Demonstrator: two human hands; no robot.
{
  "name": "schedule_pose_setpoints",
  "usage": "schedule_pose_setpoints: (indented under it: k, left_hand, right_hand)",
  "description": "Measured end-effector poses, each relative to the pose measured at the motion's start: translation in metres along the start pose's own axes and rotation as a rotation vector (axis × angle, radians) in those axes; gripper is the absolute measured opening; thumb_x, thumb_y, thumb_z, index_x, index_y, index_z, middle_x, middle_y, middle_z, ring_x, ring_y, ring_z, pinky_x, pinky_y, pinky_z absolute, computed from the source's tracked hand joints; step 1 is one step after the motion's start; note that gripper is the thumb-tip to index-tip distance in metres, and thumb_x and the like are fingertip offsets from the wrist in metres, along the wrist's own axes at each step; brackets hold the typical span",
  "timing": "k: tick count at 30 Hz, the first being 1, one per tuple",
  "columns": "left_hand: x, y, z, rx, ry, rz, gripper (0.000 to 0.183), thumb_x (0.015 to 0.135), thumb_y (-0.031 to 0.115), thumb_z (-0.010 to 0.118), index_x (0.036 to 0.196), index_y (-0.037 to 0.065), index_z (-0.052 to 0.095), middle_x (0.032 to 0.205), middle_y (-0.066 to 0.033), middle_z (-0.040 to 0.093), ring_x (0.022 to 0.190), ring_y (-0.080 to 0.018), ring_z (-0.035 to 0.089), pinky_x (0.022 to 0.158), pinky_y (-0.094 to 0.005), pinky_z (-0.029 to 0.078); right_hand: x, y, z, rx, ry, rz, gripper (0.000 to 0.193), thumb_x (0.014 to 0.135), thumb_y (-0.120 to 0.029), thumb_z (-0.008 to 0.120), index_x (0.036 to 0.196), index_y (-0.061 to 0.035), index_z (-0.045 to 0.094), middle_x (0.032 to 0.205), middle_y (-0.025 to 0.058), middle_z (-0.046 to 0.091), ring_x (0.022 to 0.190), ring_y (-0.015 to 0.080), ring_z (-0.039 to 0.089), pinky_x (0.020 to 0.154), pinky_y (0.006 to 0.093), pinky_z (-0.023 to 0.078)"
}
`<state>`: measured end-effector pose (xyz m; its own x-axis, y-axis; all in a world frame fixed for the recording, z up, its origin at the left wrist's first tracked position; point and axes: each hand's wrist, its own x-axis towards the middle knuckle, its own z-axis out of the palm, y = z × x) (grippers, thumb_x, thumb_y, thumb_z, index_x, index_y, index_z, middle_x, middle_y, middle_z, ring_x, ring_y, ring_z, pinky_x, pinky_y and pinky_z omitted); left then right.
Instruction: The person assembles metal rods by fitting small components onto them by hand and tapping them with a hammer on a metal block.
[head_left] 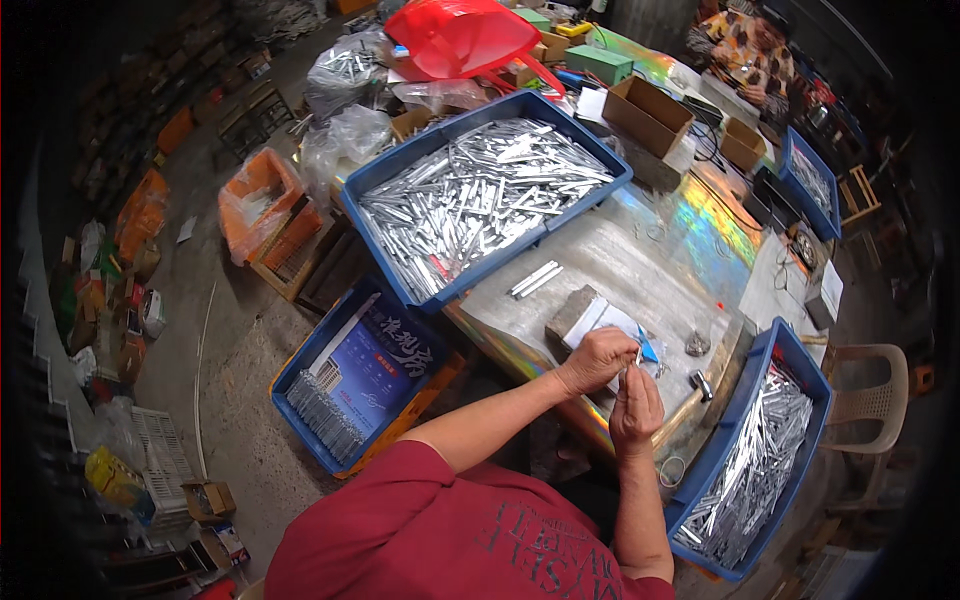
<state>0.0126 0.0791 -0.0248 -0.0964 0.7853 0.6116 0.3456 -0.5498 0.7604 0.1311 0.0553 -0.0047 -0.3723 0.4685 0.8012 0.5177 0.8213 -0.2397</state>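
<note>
Small piece (639, 357) sits between curled left grip (600, 360) and pinching right grip (637, 408).

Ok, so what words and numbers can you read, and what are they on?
I won't copy the writing, but here's where it is:
Shirt: dark letters, upside down from here, some lost in folds.
Blue sheet: big white characters at the top; the smaller print is too tiny to read.
Everywhere else: too small or blurred to tell.
</note>
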Motion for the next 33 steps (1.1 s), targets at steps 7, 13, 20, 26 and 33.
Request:
schedule_pose_setpoints:
  k: [7, 13, 20, 26, 33]
  left_hand:
    - [0.002, 0.004, -0.002, -0.028, -0.02, 0.024, 0.006, 0.067, 0.004, 0.057, 0.072, 0.002, 0.055, 0.065, -0.0078, 0.054, 0.062, -0.0231, 0.052, 0.055, -0.0295, 0.041]
    - [0.001, 0.006, -0.002, -0.04, 0.012, 0.043, 0.007, 0.067, 0.005, 0.059, 0.072, 0.003, 0.055, 0.062, -0.0072, 0.053, 0.059, -0.023, 0.05, 0.054, -0.0296, 0.04]
    - [0.001, 0.005, 0.0, -0.022, 0.03, 0.084, 0.008, 0.066, 0.004, 0.06, 0.072, 0.004, 0.055, 0.061, -0.0069, 0.052, 0.057, -0.0227, 0.049, 0.053, -0.0295, 0.04]
    - [0.001, 0.006, -0.002, -0.018, 0.033, 0.078, 0.008, 0.066, 0.004, 0.06, 0.072, 0.004, 0.055, 0.062, -0.0068, 0.052, 0.058, -0.0225, 0.05, 0.053, -0.0291, 0.04]
    - [-0.001, 0.006, -0.005, -0.009, 0.033, 0.088, 0.008, 0.065, 0.003, 0.06, 0.072, 0.004, 0.055, 0.062, -0.007, 0.053, 0.058, -0.0228, 0.05, 0.054, -0.0292, 0.04]
  right_hand:
    - [-0.01, -0.005, 0.002, 0.081, -0.047, 0.14, 0.025, 0.071, 0.001, 0.055, 0.096, 0.0036, 0.053, 0.087, 0.0172, 0.056, 0.075, 0.0279, 0.056, 0.066, 0.0313, 0.045]
    - [-0.02, 0.002, -0.03, 0.018, -0.077, 0.551, 0.026, 0.075, -0.006, 0.051, 0.1, 0.0023, 0.05, 0.082, 0.015, 0.052, 0.067, 0.0245, 0.053, 0.061, 0.0287, 0.043]
    - [-0.046, 0.033, -0.064, -0.402, -0.522, 0.865, 0.039, 0.071, -0.013, 0.056, 0.104, 0.0001, 0.042, 0.087, 0.0211, 0.047, 0.077, 0.0341, 0.049, 0.067, 0.039, 0.04]
    - [-0.049, 0.03, -0.058, -0.334, -0.415, 1.011, 0.052, 0.065, -0.016, 0.059, 0.108, 0.0029, 0.036, 0.085, 0.0229, 0.051, 0.081, 0.0392, 0.049, 0.072, 0.0411, 0.039]
    - [-0.055, 0.045, -0.079, 0.676, 0.065, 1.543, 0.013, 0.067, -0.008, 0.051, 0.077, -0.0011, 0.046, 0.053, 0.0036, 0.047, 0.04, 0.0091, 0.045, 0.037, 0.02, 0.039]
